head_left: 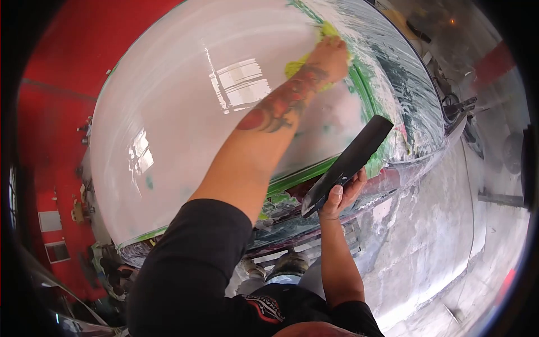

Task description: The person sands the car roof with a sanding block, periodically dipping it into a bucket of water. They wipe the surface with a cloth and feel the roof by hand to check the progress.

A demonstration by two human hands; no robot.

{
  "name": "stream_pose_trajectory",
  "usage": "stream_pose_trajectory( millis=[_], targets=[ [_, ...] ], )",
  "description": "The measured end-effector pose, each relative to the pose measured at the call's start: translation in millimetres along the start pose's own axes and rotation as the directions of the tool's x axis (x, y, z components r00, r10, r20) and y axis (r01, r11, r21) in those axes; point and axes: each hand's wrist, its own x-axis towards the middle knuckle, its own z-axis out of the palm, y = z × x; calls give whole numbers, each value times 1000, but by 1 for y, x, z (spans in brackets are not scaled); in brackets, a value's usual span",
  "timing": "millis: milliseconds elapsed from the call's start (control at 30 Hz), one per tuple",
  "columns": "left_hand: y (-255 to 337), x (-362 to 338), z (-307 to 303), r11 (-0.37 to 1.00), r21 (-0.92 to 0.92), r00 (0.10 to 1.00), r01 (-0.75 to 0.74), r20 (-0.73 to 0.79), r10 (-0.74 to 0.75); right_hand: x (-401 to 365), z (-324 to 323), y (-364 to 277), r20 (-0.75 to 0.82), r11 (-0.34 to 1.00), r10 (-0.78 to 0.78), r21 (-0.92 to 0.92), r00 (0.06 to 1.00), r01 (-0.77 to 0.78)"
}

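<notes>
My left hand, at the end of a tattooed forearm, presses a yellow-green cloth against the upper right of a car's hood. Its fingers are bunched over the cloth, which sticks out on both sides. The hood is pale pinkish white and glossy, with window reflections and green showing along its edges. In my right hand is a long black sanding block, gripped near its lower end, thumb on the near side. The block is held tilted over the hood's near right edge.
Whitish smears cover the windshield-like dark surface on the right. A red wall or panel stands at the left, with items along its foot. Grey, stained concrete floor lies at the right. My feet are below the car's near edge.
</notes>
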Motion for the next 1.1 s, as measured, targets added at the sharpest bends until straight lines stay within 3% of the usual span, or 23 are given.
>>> stream_pose_trajectory(
  millis=[33,133,267,333,400,433,500,533,567,633,667,700,733,800,833,900,1000,1067,1100],
  targets=[
    [10,1,8,995,73,998,-63,-18,64,0,0,0,-12,1000,-1,-2,1000,1],
    [2,-4,-5,994,100,999,-51,8,51,3,-3,-4,13,1000,-10,-12,1000,10],
    [-52,-54,-63,983,131,992,128,1,-129,8,0,-9,-21,1000,-3,-26,1000,2],
    [-113,-94,-76,961,146,968,233,-126,-215,9,-2,-6,-19,1000,15,-8,1000,-16],
    [-178,-156,-108,932,131,932,339,-180,-314,12,-6,-6,-37,998,-12,-56,999,10],
    [-198,-189,-140,891,123,897,437,-126,-423,12,-5,-6,-57,997,-24,-72,998,20],
    [-262,-271,-170,796,208,819,568,-239,-522,12,-7,-3,-82,996,-36,-90,996,29],
    [-302,-319,-176,759,163,757,630,-344,-555,12,-11,0,-86,995,-35,-93,996,27],
    [-314,-360,-202,701,171,713,692,-316,-626,12,-12,6,-99,997,-39,-69,994,32],
    [-352,-444,-227,499,123,506,858,-370,-779,14,-11,-3,-74,997,-20,-81,997,14],
    [-372,-486,-237,434,129,448,891,-390,-804,14,-11,-5,-54,996,3,-92,999,-8],
    [-393,-524,-247,336,51,332,940,-353,-875,13,-12,-3,-69,997,-3,-80,998,-2],
    [-437,-578,-240,297,251,384,921,-465,-798,12,-8,-5,-71,996,-10,-87,997,4],
    [-568,-692,-232,187,637,472,748,-313,-824,13,-3,-12,-93,999,39,-34,995,-42],
    [-567,-675,-233,205,633,484,747,-305,-820,14,-6,-13,-37,996,6,-84,999,-9],
    [-539,-627,-252,145,366,238,919,-224,-945,14,-9,-14,-36,993,1,-117,999,-5],
    [-552,-554,-249,242,297,296,924,-153,-943,11,-8,-12,-69,993,34,-112,997,-42],
    [-524,-471,-240,337,308,405,890,-194,-893,10,-1,-15,-121,997,71,-27,990,-74],
    [-505,-425,-233,373,233,426,898,-247,-870,9,-5,-16,-105,993,78,-81,991,-87]
  ],
)
